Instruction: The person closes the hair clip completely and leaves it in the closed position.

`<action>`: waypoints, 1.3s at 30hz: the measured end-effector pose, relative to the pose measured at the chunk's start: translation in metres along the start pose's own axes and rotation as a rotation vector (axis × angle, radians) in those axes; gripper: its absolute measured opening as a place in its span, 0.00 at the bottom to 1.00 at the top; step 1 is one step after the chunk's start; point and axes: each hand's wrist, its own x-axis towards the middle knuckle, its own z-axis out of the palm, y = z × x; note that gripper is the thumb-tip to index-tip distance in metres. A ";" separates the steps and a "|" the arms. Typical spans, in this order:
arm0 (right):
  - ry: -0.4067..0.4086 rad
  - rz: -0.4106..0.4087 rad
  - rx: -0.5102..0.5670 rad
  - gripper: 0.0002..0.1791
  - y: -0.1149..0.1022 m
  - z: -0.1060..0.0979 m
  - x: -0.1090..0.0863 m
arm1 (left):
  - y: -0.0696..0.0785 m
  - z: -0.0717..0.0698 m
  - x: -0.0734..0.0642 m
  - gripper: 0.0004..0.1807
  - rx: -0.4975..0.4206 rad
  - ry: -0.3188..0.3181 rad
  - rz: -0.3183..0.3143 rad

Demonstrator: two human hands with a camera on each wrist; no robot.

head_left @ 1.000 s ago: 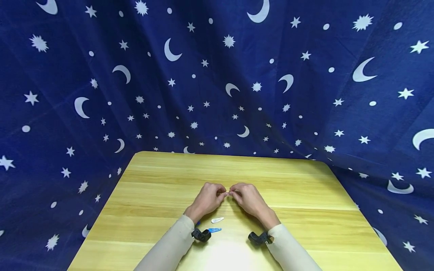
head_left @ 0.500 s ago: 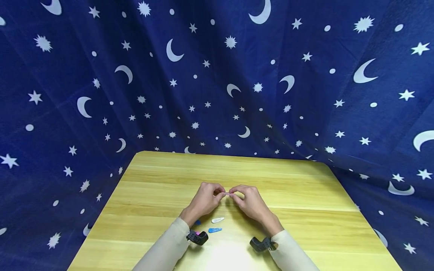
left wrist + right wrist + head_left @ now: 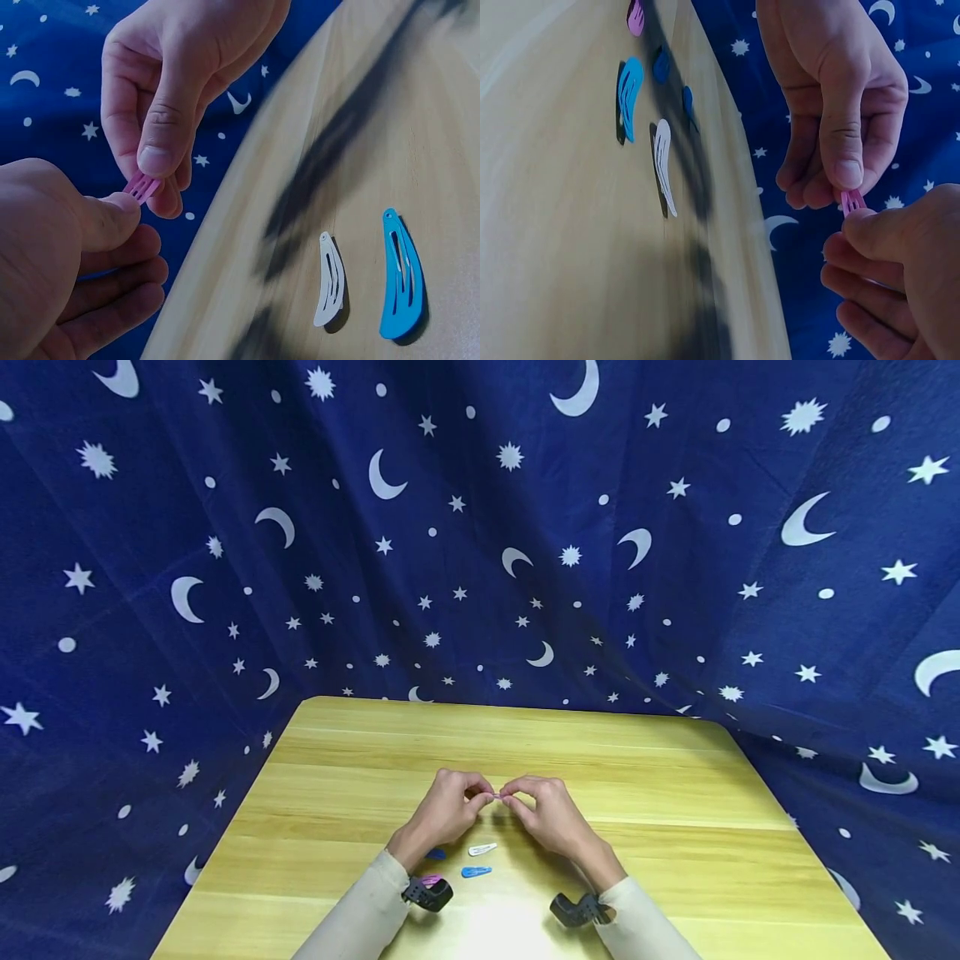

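Note:
Thumb and fingers of both hands pinch a small pink snap hair clip (image 3: 141, 187) between them, one hand at either end. My left hand (image 3: 444, 814) grips it from the left, my right hand (image 3: 553, 817) from the right, above the table. Only the slotted middle of this clip (image 3: 853, 201) shows; its ends are hidden under the fingertips. Below the hands lie a white snap clip (image 3: 330, 281) and a light blue one (image 3: 403, 277), both flat on the wood.
Two dark blue clips (image 3: 661, 65) and another pink clip (image 3: 635, 16) lie farther left on the wooden table (image 3: 637, 860), near my left forearm. Black wrist cameras (image 3: 429, 893) jut inward from both sleeves. A blue star-patterned curtain (image 3: 480, 527) stands behind the table.
Both hands have drifted slightly left and toward me, still holding the pink hair clip. The left forearm has shifted left, uncovering more of the pink and dark blue clips on the table.

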 end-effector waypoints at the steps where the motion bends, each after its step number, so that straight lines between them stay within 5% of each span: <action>1: 0.000 -0.005 0.000 0.05 0.000 0.000 0.000 | 0.000 0.000 -0.001 0.03 -0.005 -0.002 0.002; 39: -0.006 -0.082 0.020 0.04 -0.007 0.004 -0.008 | 0.001 -0.010 -0.007 0.05 -0.026 -0.109 0.065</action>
